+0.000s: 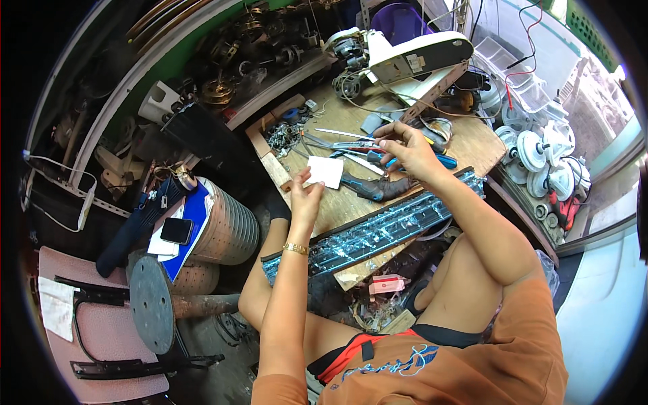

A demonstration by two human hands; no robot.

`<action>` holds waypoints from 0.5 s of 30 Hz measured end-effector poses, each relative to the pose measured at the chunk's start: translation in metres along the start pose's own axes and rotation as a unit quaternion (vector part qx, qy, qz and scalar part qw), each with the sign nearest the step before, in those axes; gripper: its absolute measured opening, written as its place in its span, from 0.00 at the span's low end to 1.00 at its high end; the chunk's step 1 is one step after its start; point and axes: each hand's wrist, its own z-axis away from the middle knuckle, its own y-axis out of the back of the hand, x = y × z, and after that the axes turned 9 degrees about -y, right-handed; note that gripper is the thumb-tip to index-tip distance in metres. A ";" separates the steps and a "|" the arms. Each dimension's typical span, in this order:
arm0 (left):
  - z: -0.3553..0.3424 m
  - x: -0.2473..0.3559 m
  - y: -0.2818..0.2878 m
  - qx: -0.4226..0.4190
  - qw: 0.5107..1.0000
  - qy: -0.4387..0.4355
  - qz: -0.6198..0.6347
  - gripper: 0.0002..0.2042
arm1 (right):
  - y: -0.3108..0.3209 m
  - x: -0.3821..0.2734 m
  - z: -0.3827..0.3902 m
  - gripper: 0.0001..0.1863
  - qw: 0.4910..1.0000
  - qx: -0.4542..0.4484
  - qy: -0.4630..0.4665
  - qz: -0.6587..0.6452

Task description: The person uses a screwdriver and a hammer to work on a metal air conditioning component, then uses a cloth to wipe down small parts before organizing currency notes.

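I count: two hands, left hand (pixel 305 200) and right hand (pixel 408 152); one white paper square (pixel 325 171); one phone (pixel 176 231); one gold bracelet (pixel 295 249); one pink chair (pixel 101 331); white fan motors (pixel 540 158), roughly five.

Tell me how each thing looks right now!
Left hand: open, fingertips on the white paper.
White paper: flat on the workbench.
Right hand: fingers pinched together above the tools; what it pinches is too small to tell.
Phone: screen dark, lying flat.
Workbench: cluttered.
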 end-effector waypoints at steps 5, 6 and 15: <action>0.047 0.100 -0.012 -0.378 0.693 -0.229 -0.570 0.20 | 0.005 0.012 0.001 0.11 0.894 0.066 0.252 0.364; 0.057 0.136 -0.017 -0.390 0.678 -0.209 -0.587 0.22 | 0.001 0.013 0.001 0.11 0.895 0.056 0.250 0.365; 0.143 0.387 -0.062 -0.359 0.609 -0.416 -0.572 0.19 | 0.003 0.023 -0.003 0.11 0.882 0.047 0.187 0.430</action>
